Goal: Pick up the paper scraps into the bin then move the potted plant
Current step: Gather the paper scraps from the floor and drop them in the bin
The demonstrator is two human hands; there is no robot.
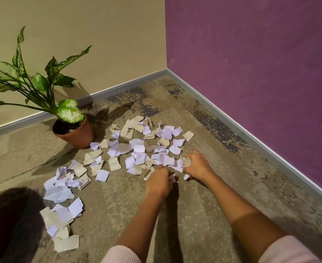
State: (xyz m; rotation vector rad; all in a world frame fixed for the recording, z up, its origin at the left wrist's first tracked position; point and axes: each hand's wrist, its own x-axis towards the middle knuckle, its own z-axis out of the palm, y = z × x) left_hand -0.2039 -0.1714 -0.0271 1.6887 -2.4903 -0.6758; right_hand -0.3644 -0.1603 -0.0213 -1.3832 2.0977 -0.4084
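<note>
Obstructions first: dark rounded shape [8,224] at lower left, cut by the frame edge, blurred, not identifiable; left-side leaves of potted plant [74,134] cropped at the frame's left border; fingertips of both hands tucked under and buried in paper, exact finger placement not readable. Paper scraps [137,149]: torn white and beige pieces, some creased or curled, one at lower left with faint print too small to read; spread over mottled brown-grey carpet [203,215] in a loose band from just beside the plant pot, through a dense patch at centre, to a second heap at lower left next to the dark shape. Potted plant: terracotta-coloured pot, upright on carpet near beige wall [99,35] and grey skirting [118,86], long green-and-white speckled leaves, nearest scraps touching or almost touching the pot's base, which of the two not determinable. Purple wall [251,54] on the right, meeting the beige one in the corner beyond the scraps. Left hand [159,182]: back up, low at near edge of central patch, fingers curled around white scraps. Right hand [198,166]: just beside it, slightly farther forward, clenched on a bunch of beige and white scraps. Hands close together, scraps between them. Both forearms bare, extended forward and down, pink sleeves [122,253] at the bottom edge.
</note>
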